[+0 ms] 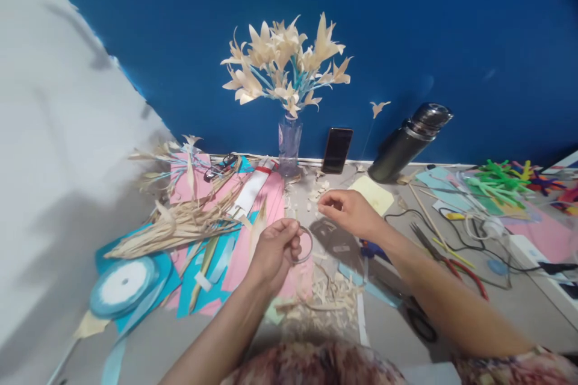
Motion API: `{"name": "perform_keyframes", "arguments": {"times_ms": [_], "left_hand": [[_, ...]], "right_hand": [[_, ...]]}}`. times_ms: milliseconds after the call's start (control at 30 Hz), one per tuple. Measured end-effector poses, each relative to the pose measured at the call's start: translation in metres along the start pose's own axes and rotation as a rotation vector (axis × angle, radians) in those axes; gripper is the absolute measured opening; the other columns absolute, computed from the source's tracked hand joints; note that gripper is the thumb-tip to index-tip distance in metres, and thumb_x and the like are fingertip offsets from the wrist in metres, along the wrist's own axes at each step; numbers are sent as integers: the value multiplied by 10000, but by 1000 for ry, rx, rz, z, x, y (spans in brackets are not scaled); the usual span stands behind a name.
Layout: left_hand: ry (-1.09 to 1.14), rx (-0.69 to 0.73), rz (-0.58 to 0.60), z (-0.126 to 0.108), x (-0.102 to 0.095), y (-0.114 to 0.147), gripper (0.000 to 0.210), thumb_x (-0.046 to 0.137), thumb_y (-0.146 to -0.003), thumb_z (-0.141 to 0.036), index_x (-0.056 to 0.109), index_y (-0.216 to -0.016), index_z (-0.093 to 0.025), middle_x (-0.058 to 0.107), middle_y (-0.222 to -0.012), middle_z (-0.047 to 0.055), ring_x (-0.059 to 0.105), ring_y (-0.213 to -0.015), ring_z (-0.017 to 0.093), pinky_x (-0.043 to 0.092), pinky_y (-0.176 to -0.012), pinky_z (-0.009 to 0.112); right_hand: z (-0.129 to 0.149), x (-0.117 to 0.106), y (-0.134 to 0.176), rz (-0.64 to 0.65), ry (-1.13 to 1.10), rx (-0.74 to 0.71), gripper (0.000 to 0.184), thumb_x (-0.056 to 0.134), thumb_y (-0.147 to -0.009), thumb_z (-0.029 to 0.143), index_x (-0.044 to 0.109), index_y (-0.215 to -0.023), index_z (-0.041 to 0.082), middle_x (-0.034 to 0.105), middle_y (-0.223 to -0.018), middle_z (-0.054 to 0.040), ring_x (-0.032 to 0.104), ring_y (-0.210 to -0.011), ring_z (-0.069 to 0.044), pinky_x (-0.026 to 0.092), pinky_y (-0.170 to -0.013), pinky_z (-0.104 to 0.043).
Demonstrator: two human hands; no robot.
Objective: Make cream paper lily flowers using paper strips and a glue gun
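My left hand (277,249) is closed, pinching a thin greyish ring (310,245) that looks like a wire loop or narrow hoop. Higher and to the right, my right hand (345,209) has its fingers curled together over the table; whatever sits between them, if anything, is too small to make out. Pink paper (239,267) lies beneath and left of my left hand. Below both hands spreads a heap of pale husk scraps (332,298). The handle of a blue tool (374,249) shows partly behind my right forearm.
Against the blue wall stands a clear bottle (289,144) of pale husk flowers (286,57), with a phone (338,150) and a leaning black flask (409,143). Dried husks (176,228) and a blue ribbon spool (121,283) lie left; red-handled pliers (451,264) and cables lie right.
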State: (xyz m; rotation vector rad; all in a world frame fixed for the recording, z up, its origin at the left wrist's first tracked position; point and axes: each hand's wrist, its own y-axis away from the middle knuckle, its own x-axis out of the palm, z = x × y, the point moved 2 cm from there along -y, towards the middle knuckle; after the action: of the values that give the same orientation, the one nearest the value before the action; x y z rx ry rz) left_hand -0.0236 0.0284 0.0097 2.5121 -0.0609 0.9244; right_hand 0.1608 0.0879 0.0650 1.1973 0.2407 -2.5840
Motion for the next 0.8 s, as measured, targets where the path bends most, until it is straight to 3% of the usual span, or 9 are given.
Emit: {"name": "perform_keyframes", "arguments": {"times_ms": [133, 200, 300, 400, 567, 667, 800], "left_hand": [[-20, -7, 28, 1, 2, 2, 414, 940, -579, -376, 627, -718, -142, 573, -592, -28, 453, -470, 59, 318, -445, 176], [-42, -31, 48, 1, 3, 4, 416, 936, -584, -392, 634, -724, -143, 548, -558, -35, 454, -459, 67, 317, -437, 177], [-27, -32, 52, 0, 5, 6, 417, 949, -563, -363, 644, -735, -137, 579, -593, -25, 465, -474, 60, 331, -442, 169], [7, -5, 50, -3, 7, 7, 411, 965, -532, -311, 655, -730, -127, 631, -666, -6, 478, -501, 48, 346, -449, 159], [26, -3, 68, -1, 8, 7, 410, 960, -534, -265, 674, -795, -129, 662, -669, 5, 491, -494, 52, 351, -446, 161], [0, -15, 73, 3, 10, 8, 431, 950, -541, -227, 668, -854, -136, 692, -671, 20, 511, -492, 62, 377, -460, 166], [-74, -32, 75, 11, 14, 12, 436, 947, -540, -221, 665, -861, -130, 716, -687, 33, 536, -497, 65, 415, -479, 169]], "right_hand": [[-16, 15, -16, 9, 276, 69, 137, 625, -923, 249, 758, -907, 221, 781, -931, -41, 682, -858, -205, 409, -696, -272], [-24, 18, -29, 2, 299, 100, 134, 680, -889, 241, 756, -995, 213, 777, -990, -66, 688, -905, -225, 418, -716, -277], [-27, 16, -35, -53, 301, 116, 278, 735, -845, 237, 725, -1120, 202, 740, -1141, -106, 681, -973, -249, 434, -755, -290], [-21, 9, -17, -104, 276, 98, 136, 611, -940, 262, 729, -978, 206, 750, -1055, -75, 676, -971, -233, 438, -773, -291], [-13, 5, 41, -104, -27, 89, 291, 501, -984, 316, 681, -788, 197, 731, -764, -13, 666, -719, -167, 448, -678, -261], [-6, 8, 69, -92, -245, 139, 299, 534, -953, 370, 683, -769, 187, 703, -706, -7, 593, -581, -140, 419, -572, -249], [9, 17, 80, -133, -374, 130, 264, 583, -924, 386, 699, -802, 182, 706, -713, -6, 546, -556, -123, 400, -543, -242]]}}
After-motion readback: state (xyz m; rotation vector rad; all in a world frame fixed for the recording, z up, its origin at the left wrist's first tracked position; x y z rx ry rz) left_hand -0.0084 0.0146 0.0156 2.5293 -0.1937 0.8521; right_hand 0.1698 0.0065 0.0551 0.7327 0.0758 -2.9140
